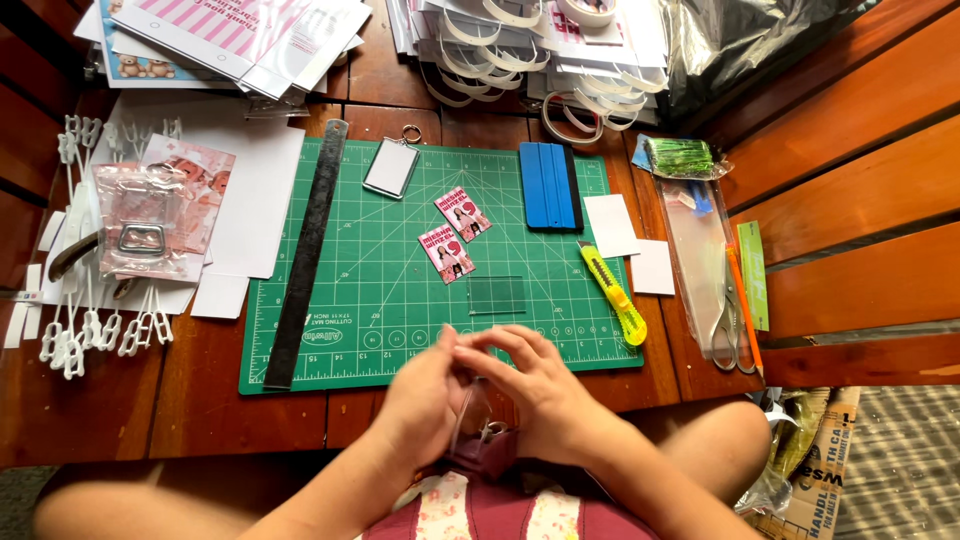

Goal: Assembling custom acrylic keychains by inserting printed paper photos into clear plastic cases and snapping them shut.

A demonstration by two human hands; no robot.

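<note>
My left hand [425, 392] and my right hand [535, 385] meet close to my body, just below the front edge of the green cutting mat [350, 340]. Between the fingers of both is a small clear plastic piece with a metal ring [478, 420], blurred. On the mat lie two small pink picture cards [455, 235], a clear rectangular plate [497, 295] and a clear keychain blank [391, 166].
A black metal ruler [307, 255] lies along the mat's left side. A blue squeegee [549, 186], yellow utility knife [613, 293], white paper slips [611, 224] and scissors [722, 325] sit to the right. White plastic clips [85, 320] and packets lie left; stacks of paper behind.
</note>
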